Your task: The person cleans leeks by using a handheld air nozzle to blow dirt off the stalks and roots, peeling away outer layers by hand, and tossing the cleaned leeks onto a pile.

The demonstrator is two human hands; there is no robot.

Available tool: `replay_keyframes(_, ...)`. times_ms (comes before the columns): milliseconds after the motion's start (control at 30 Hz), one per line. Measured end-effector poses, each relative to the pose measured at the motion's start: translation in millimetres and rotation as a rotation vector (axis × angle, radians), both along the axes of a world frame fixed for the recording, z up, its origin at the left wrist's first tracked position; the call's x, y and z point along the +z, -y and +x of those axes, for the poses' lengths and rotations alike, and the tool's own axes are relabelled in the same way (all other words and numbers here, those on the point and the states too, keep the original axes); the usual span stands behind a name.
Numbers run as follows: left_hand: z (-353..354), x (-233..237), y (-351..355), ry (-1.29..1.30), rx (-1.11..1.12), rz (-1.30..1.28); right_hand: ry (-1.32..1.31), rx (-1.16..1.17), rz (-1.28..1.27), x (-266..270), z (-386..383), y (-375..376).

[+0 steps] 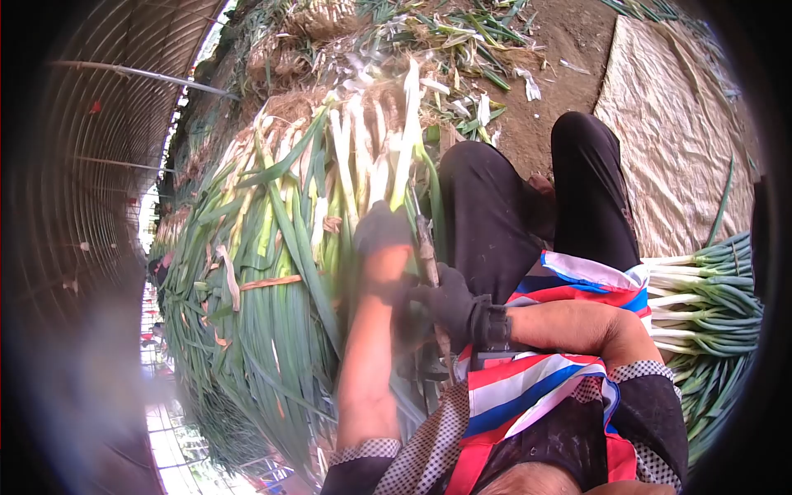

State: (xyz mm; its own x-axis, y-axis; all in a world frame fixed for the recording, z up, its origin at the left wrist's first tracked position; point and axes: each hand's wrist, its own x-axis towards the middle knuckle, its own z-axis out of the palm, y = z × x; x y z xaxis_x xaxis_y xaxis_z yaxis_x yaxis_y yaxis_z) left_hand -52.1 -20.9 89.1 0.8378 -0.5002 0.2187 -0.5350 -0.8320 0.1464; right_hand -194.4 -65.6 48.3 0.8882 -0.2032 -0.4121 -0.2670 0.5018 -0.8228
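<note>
My left hand (384, 229), in a dark glove and smeared by motion, is closed on the pale lower end of a green onion (407, 124), whose stalk sticks up past the fingers. Just below and to the right, my right hand (452, 304), also gloved, has its fingers curled in. What they grip is hidden. A thin brown stick-like strip (426, 243) passes beside those fingers. Under and left of both hands lies a large heap of untrimmed green onions (272, 223), with roots at the far side and long green leaves toward me.
Cleaned green onions (693, 297) with white stalks lie stacked at my right. Beyond them a beige cloth (672, 124) covers the soil. Loose leaves and peelings (470, 49) litter the ground ahead. A curved greenhouse wall (99, 190) runs along the left. My bent knees (483, 206) are close by.
</note>
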Motion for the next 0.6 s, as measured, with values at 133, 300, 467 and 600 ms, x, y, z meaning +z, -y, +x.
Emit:
replay_keyframes(133,-44,3,-26,0.131,-0.104,0.118,-0.007,-0.038,0.094,-16,15,14)
replay_keyframes(300,-103,-26,-67,-0.024,-0.088,0.219,-0.014,-0.025,0.059,-20,16,15)
replay_keyframes(467,-157,-38,-83,-0.199,0.14,0.143,0.014,-0.003,0.087,-24,24,23)
replay_keyframes(600,-165,-53,-98,-0.135,0.142,0.079,-0.009,-0.004,0.038,-35,37,23)
